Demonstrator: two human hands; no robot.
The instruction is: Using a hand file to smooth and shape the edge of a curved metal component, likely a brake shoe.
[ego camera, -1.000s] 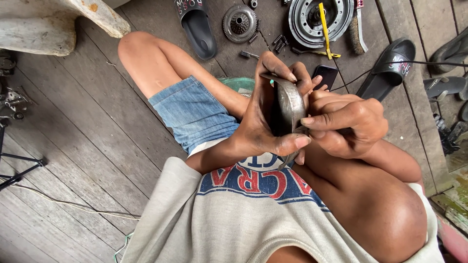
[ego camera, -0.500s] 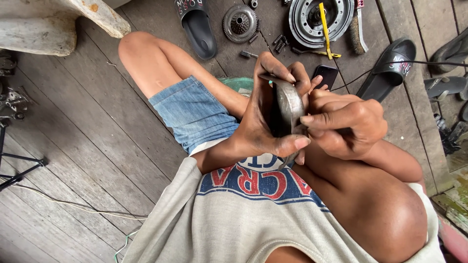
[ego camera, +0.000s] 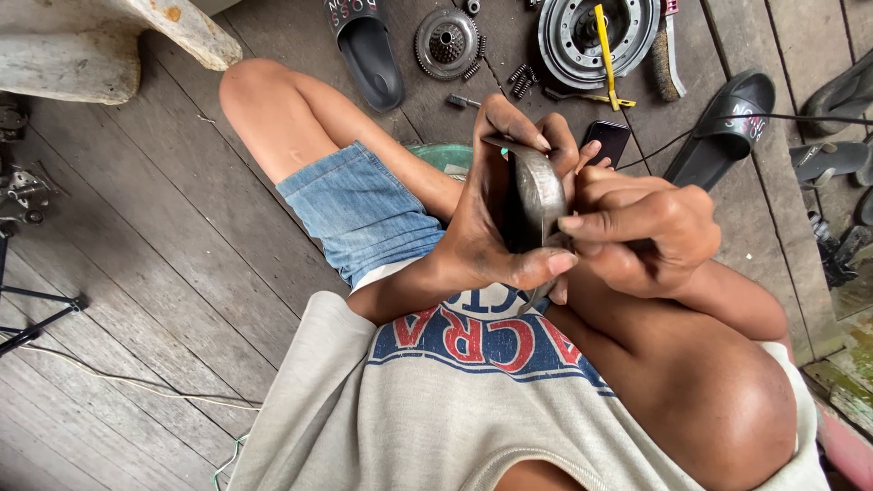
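Nothing much has shifted since a second ago; both my hands sit where they did, and the curved grey metal part [ego camera: 538,195] stays edge-on between them, held up over my lap; only my left thumb looks to have crept a touch along the lower rim.

That part lies directly against my left hand [ego camera: 491,214], to its right side; its long axis runs roughly up and down the view, top end tilted a little away from me toward the floor ahead, lower end pointing back at my chest; my left hand is the nearer one in the sense that it carries the piece, fingers [ego camera: 509,123] wrapped over the top edge and thumb pressed under the bottom, closed firmly on it.

My right hand [ego camera: 641,232] comes in from the right, wrist bent, knuckles up, fingers curled tight with the forefinger laid against the part's right face; whether it pinches some small tool or bit I cannot tell, since the fingers hide it.

Beyond the hands on the plank floor [ego camera: 173,273] lie a toothed gear [ego camera: 446,43], a round metal hub [ego camera: 596,36] with a yellow tool [ego camera: 605,45] across it, a dark phone [ego camera: 607,141], and black sandals [ego camera: 364,55]; all well apart from my grip.
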